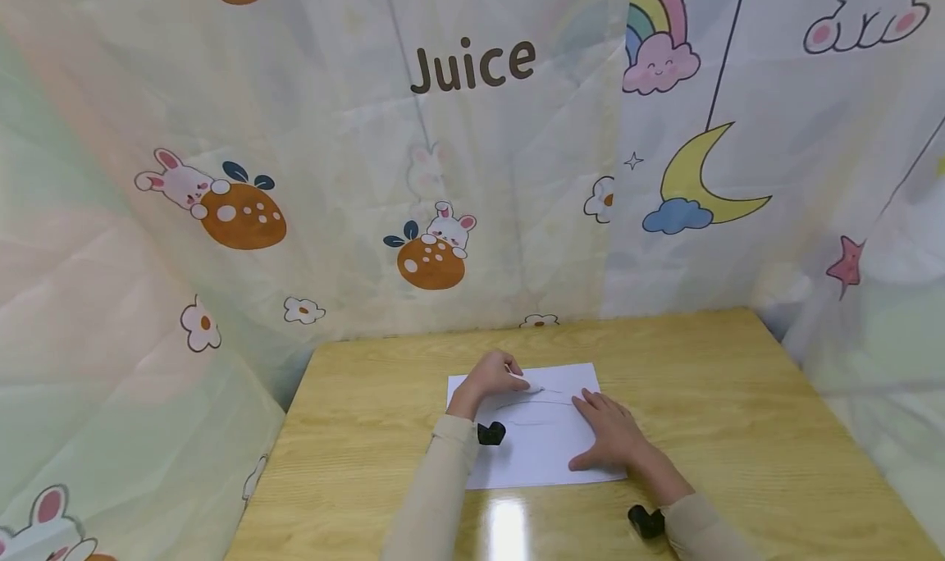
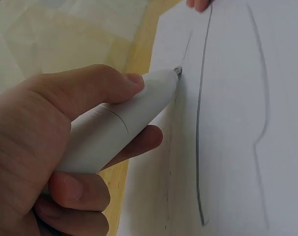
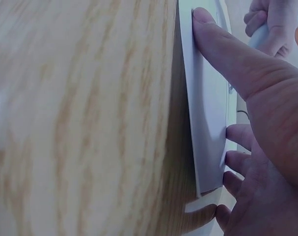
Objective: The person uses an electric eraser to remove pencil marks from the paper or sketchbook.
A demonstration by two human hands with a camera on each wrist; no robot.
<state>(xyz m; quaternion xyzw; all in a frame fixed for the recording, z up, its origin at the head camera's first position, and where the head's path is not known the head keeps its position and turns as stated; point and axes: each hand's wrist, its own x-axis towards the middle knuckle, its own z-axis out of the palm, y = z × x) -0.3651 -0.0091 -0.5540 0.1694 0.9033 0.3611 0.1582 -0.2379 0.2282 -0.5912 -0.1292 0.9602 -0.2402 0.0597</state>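
- Presently a thick white pen-like tool (image 2: pixel 119 125) sits in the left grip (image 1: pixel 493 376), over the far part of a white paper sheet (image 1: pixel 531 454); thumb along the top, finger beneath, other fingers curled.
- Metal tip (image 2: pixel 177 70) at a thin line on the paper; whether it actually touches, cannot tell.
- Tool probably light and rigid; smooth barrel may slip a little; best held where it tapers, just behind the tip, which looks the delicate part.
- Right grip (image 1: pixel 614 431) grasps nothing; fingers spread, it rests on the sheet's right side.
- Paper likely limp, easily creased or skidded; hold it flat near an edge; right-wrist view shows its near edge lifted, shadow below.
- Marks: bold dark curve (image 2: pixel 198 132); paler kinked line (image 2: pixel 266 98) beside it.
- Surface (image 1: pixel 369 430) yellowish, wood-grained, glossy; backdrop (image 1: pixel 332 216) creased printed cloth, by its look.
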